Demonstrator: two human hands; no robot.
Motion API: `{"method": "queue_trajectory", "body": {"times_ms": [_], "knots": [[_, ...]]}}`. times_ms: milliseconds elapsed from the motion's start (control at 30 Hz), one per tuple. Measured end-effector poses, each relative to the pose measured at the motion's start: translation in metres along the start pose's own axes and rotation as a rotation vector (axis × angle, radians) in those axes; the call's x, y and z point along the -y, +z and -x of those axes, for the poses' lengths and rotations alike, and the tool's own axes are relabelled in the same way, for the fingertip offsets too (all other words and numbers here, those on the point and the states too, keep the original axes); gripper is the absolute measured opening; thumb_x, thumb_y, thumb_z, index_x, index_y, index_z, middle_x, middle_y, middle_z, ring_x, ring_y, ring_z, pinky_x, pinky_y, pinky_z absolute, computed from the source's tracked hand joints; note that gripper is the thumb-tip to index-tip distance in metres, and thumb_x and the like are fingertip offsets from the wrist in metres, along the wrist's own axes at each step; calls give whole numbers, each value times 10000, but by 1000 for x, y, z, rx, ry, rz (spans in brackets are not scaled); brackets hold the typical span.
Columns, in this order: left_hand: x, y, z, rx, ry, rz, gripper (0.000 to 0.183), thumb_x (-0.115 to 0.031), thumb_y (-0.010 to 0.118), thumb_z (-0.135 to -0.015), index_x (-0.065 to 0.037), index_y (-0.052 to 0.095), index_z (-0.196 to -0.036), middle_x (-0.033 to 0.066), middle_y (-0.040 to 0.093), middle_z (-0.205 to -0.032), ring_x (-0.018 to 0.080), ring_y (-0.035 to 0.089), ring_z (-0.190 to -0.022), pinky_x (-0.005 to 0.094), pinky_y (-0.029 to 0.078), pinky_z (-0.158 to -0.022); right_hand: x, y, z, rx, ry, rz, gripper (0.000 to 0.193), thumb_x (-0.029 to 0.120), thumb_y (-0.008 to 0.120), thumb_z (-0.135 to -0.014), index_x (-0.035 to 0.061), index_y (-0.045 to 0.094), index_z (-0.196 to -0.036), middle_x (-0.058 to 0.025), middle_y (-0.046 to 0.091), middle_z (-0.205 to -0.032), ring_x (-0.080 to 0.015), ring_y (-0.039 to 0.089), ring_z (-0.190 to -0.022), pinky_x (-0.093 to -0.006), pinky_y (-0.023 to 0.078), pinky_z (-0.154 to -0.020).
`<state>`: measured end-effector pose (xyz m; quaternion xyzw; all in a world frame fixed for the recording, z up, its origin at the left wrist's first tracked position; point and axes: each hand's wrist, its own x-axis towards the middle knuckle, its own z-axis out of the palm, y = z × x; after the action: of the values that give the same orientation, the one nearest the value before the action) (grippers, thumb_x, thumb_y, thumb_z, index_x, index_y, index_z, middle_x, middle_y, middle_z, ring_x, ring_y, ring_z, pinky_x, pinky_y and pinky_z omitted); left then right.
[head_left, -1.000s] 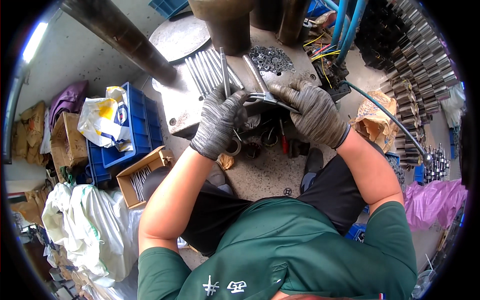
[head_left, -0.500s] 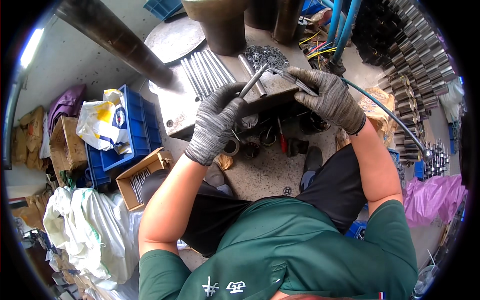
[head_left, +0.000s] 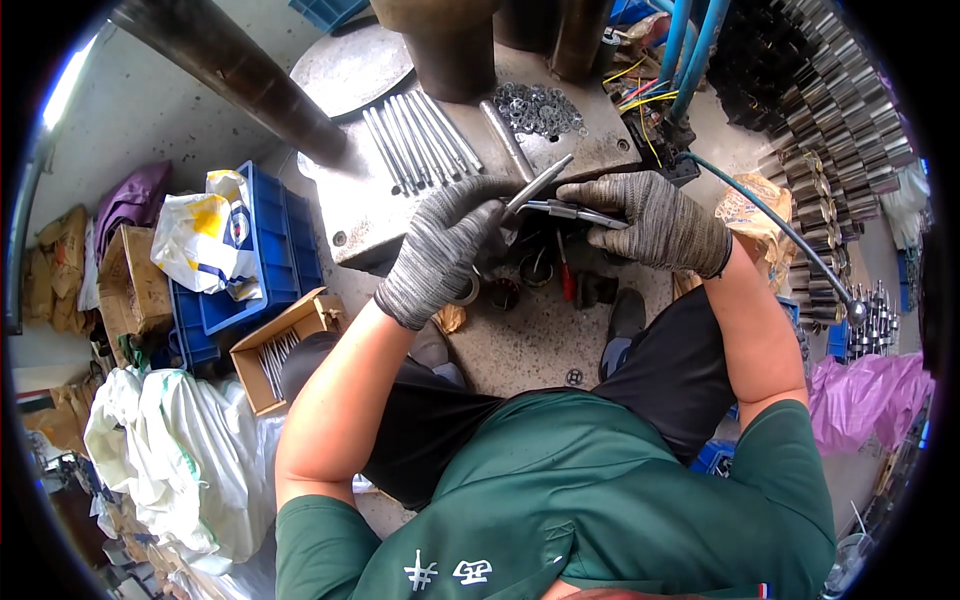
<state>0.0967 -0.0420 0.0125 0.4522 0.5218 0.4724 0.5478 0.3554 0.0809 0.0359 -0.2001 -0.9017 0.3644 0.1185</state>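
In a grey striped glove, my left hand (head_left: 437, 250) is closed around a short metal rod (head_left: 543, 184) that slants up to the right. My right hand (head_left: 662, 226), gloved alike, grips slim metal pliers (head_left: 566, 210) whose bent tips reach the rod near my left fingers. Whether the tips touch the rod cannot be made out. Beyond my hands, a row of several bright metal rods (head_left: 428, 140) lies on the metal worktable (head_left: 352, 212). A thicker tube (head_left: 508, 143) lies to their right, beside a pile of small dark open rings (head_left: 540, 110).
Thick dark metal columns (head_left: 445, 60) rise from the worktable's far side. Blue hoses (head_left: 690, 60) and coloured wires hang at the far right. A blue crate (head_left: 290, 240) and a cardboard box of thin rods (head_left: 262, 365) are on the left. Stacked metal cylinders (head_left: 840, 90) fill the right.
The rod in my left hand has come lower and to the right, tilting flatter. My right hand has lowered slightly, bringing the pliers from above the rod's end down to its lower part.
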Motion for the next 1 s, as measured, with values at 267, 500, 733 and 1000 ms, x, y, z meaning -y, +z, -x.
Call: {"method": "queue_trajectory", "body": {"times_ms": [267, 500, 733, 1000], "knots": [[0, -3, -2, 25, -111, -36, 343, -284, 639, -1035, -37, 677, -1269, 14, 712, -852, 61, 639, -671, 192, 504, -590, -5, 3, -1, 40, -4, 17, 584, 144, 756, -798, 96, 650, -1370, -162, 709, -1245, -284, 702, -1117, -379, 549, -971], [6, -6, -2, 88, -173, 277, 395, -270, 651, -1016, -3, 630, -1306, 75, 698, -865, 91, 604, -577, 196, 467, -499, 2, -3, -3, 90, -7, 37, 621, 126, 754, -786, 101, 633, -1394, -156, 706, -1255, -273, 694, -1135, -377, 536, -993], [11, -8, -5, 185, -204, 640, 494, -288, 618, -1030, 41, 532, -1388, 109, 696, -881, 131, 610, -533, 207, 459, -427, -7, 5, -3, 56, -38, -52, 652, 141, 767, -835, 96, 575, -1457, -133, 719, -1191, -254, 691, -1100, -374, 524, -999], [1, -24, -4, 110, -161, 578, 467, -264, 598, -1026, 45, 538, -1370, 76, 664, -813, 124, 609, -507, 219, 480, -410, -3, 6, 1, 277, 425, -1062, 600, 138, 747, -917, 64, 516, -1466, -81, 701, -1083, -177, 701, -920, -314, 590, -821]]}}
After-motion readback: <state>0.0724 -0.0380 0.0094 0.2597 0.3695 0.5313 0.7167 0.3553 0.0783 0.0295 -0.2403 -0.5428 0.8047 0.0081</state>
